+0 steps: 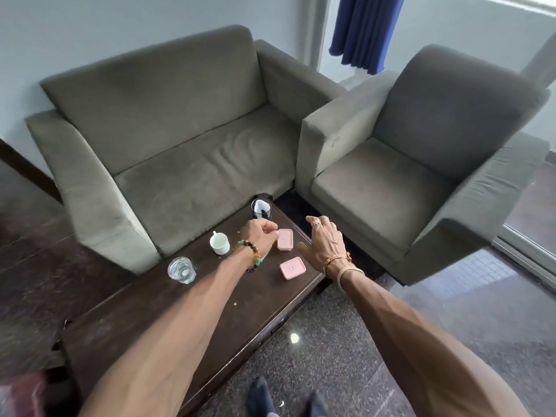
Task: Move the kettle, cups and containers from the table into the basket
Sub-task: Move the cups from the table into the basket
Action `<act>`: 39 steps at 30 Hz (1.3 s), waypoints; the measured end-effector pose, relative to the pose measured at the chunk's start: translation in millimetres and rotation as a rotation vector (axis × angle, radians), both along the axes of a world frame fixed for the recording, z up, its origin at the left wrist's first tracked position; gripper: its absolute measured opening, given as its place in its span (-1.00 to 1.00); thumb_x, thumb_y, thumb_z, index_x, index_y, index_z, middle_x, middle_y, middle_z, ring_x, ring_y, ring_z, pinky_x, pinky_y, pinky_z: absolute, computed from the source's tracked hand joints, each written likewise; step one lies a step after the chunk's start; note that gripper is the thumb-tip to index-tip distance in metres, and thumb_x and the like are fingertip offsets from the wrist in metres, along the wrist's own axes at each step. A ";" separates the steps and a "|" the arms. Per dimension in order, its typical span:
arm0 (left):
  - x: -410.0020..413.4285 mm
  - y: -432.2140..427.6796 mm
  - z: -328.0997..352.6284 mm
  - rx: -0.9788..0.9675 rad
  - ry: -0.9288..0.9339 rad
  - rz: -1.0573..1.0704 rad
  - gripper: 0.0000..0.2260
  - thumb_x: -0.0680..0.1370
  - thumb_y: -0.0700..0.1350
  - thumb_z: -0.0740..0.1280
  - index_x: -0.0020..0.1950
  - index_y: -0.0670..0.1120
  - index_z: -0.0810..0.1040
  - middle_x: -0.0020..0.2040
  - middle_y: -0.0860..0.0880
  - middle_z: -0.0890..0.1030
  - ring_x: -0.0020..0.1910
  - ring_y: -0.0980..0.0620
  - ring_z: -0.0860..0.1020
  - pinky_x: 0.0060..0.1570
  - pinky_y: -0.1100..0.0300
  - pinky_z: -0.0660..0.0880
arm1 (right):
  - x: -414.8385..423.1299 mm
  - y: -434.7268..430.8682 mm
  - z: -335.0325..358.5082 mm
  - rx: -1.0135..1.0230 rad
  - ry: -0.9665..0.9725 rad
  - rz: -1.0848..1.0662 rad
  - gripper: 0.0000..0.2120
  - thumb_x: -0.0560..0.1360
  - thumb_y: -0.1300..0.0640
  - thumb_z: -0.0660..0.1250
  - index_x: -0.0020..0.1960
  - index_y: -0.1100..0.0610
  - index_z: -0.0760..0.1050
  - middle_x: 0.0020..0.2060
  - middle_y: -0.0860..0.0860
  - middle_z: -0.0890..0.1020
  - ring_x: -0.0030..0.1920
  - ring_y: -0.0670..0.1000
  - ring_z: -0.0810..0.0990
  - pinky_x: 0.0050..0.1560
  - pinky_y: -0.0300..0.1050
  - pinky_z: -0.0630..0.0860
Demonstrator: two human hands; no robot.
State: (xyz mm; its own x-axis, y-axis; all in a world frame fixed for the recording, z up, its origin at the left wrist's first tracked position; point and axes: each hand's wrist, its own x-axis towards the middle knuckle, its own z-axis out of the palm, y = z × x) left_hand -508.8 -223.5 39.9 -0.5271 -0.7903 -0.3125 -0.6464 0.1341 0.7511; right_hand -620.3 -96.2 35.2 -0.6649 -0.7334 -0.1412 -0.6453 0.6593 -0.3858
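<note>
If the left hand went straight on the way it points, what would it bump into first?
The far pink container, right at the fingertips of the left hand. I can't tell if they already touch it.

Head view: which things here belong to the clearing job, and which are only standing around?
For the job: kettle, white cup, glass, far pink container, near pink container. The basket is not in view.

Only around: sofa, armchair, blue curtain, the table itself.
</note>
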 end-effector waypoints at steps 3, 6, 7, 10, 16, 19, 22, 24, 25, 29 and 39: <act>-5.9 -20.6 -6.1 0.033 0.010 0.048 -0.85 0.42 -0.12 0.46 -0.02 -0.04 0.68 -0.10 -0.02 0.70 -0.09 0.02 0.64 -0.01 0.21 0.54 | -10.4 -28.6 -7.5 0.004 0.009 0.058 -0.36 0.41 -0.03 0.41 0.44 0.08 0.32 0.23 0.09 0.42 0.23 0.18 0.45 0.18 0.09 0.44; -8.8 -41.0 -24.8 0.060 0.012 0.134 -0.86 0.42 -0.14 0.47 -0.03 -0.07 0.68 -0.10 -0.08 0.70 -0.08 -0.04 0.66 -0.08 0.23 0.52 | -18.9 -63.6 -24.9 0.031 -0.014 0.152 -0.36 0.42 -0.05 0.40 0.44 0.08 0.32 0.24 0.09 0.42 0.24 0.17 0.44 0.18 0.09 0.44; -8.2 -47.1 -33.3 0.069 0.010 0.165 -0.86 0.42 -0.15 0.47 -0.03 -0.09 0.67 -0.10 -0.10 0.70 -0.08 -0.05 0.66 -0.09 0.23 0.52 | -20.6 -74.2 -33.2 0.039 -0.026 0.185 -0.36 0.42 -0.06 0.40 0.44 0.07 0.32 0.25 0.10 0.41 0.24 0.17 0.44 0.19 0.09 0.44; -2.8 -60.5 -61.2 0.122 -0.008 0.270 -0.86 0.45 -0.17 0.46 0.00 -0.11 0.66 -0.09 -0.11 0.69 -0.10 -0.05 0.65 -0.08 0.23 0.55 | -23.9 -102.1 -60.9 0.079 -0.070 0.299 -0.35 0.43 -0.06 0.41 0.45 0.08 0.30 0.27 0.11 0.40 0.27 0.17 0.43 0.25 0.09 0.42; 2.7 -83.5 -96.7 0.214 -0.037 0.488 -0.79 0.49 -0.32 0.40 0.11 -0.33 0.61 -0.12 -0.17 0.59 -0.22 0.06 0.52 -0.39 0.52 0.39 | -35.5 -153.8 -103.0 0.195 -0.116 0.511 -0.33 0.46 -0.06 0.40 0.49 0.06 0.25 0.33 0.08 0.38 0.30 0.17 0.41 0.22 0.03 0.40; 10.4 -98.7 -98.5 0.204 -0.041 0.559 -0.79 0.49 -0.33 0.39 0.11 -0.36 0.60 -0.01 -0.30 0.64 -0.15 -0.01 0.51 -0.43 0.53 0.38 | -38.5 -178.4 -110.3 0.215 -0.134 0.569 -0.34 0.47 -0.05 0.40 0.49 0.02 0.24 0.34 0.07 0.36 0.32 0.16 0.40 0.18 0.07 0.42; 21.2 -115.5 -100.0 0.187 -0.022 0.630 -0.79 0.49 -0.31 0.40 0.10 -0.34 0.60 0.02 -0.30 0.65 -0.15 -0.01 0.52 -0.42 0.56 0.37 | -35.2 -204.8 -119.6 0.222 -0.176 0.635 -0.35 0.48 -0.01 0.40 0.50 0.06 0.24 0.35 0.09 0.34 0.35 0.17 0.38 0.29 0.08 0.39; 30.2 -124.6 -102.6 0.209 0.000 0.680 -0.80 0.49 -0.28 0.41 0.09 -0.30 0.62 0.01 -0.27 0.67 -0.14 -0.02 0.56 -0.25 0.46 0.48 | -29.4 -217.7 -127.8 0.236 -0.188 0.661 -0.34 0.48 0.01 0.40 0.50 0.09 0.24 0.35 0.11 0.35 0.35 0.17 0.38 0.32 0.07 0.37; 35.6 -127.9 -106.3 0.224 -0.003 0.697 -0.80 0.49 -0.26 0.42 0.09 -0.27 0.63 0.00 -0.24 0.68 -0.12 -0.05 0.60 -0.12 0.32 0.55 | -25.5 -222.8 -133.0 0.248 -0.190 0.669 -0.33 0.47 0.01 0.41 0.50 0.09 0.24 0.35 0.10 0.36 0.34 0.17 0.38 0.33 0.06 0.37; 55.5 -133.5 -137.6 0.258 -0.022 0.721 -0.79 0.48 -0.22 0.42 0.10 -0.22 0.63 -0.03 -0.17 0.68 -0.15 0.00 0.61 -0.26 0.44 0.47 | -7.4 -230.9 -160.8 0.288 -0.206 0.666 -0.30 0.45 0.01 0.40 0.51 0.08 0.22 0.37 0.09 0.34 0.34 0.17 0.39 0.32 0.03 0.38; 61.3 -159.8 -284.1 0.401 -0.057 0.803 -0.72 0.48 -0.27 0.39 0.18 -0.23 0.53 0.04 -0.21 0.64 0.06 -0.14 0.61 0.11 0.07 0.54 | 6.2 -263.1 -288.5 0.365 -0.274 0.610 -0.22 0.44 0.01 0.44 0.54 0.13 0.17 0.48 0.12 0.30 0.49 0.11 0.25 0.44 -0.10 0.22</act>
